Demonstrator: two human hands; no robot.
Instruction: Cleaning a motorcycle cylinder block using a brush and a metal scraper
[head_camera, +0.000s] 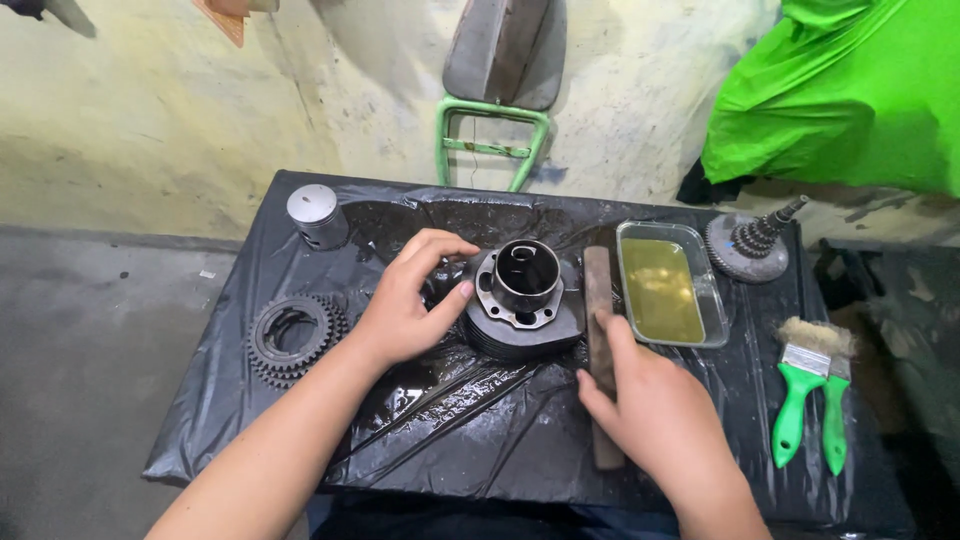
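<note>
Steadying one cylinder (524, 297), left hand (410, 300), two brushes (812, 390), one piston (317, 215)

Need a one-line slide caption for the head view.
Left hand steadies engine cylinder; right hand grips a long file beside it.

I'm looking down at a small engine repair workshop: a finned cylinder (522, 300), piston (317, 215) at ten o'clock and gears (292, 338) are sitting on a plastic-covered surface (480, 420) against stained walls (150, 120), brushes (812, 395) lying at three o'clock.
</note>
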